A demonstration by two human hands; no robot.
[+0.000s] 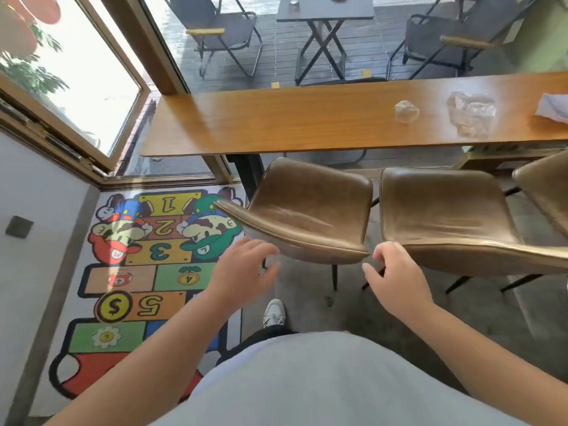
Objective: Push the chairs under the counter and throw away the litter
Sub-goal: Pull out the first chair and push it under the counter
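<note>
1. A grey floor [307, 296] is seen, partly covered by a colourful hopscotch rug [129, 287].
2. A white wall [33, 272] with a dark switch plate [19, 226] stands on the left.
3. Bright daylight is admitted through a wood-framed window [76, 81].
4. Beyond the glass, a dark deck [276, 56] is furnished with a folding table [324, 13] and armchairs [221, 29].

Hopscotch rug [129, 290]; outside, perhaps folding patio chairs [221, 32].

Both hands open by the left chair [307, 210] — litter [470, 113] on counter [276, 121]
</note>
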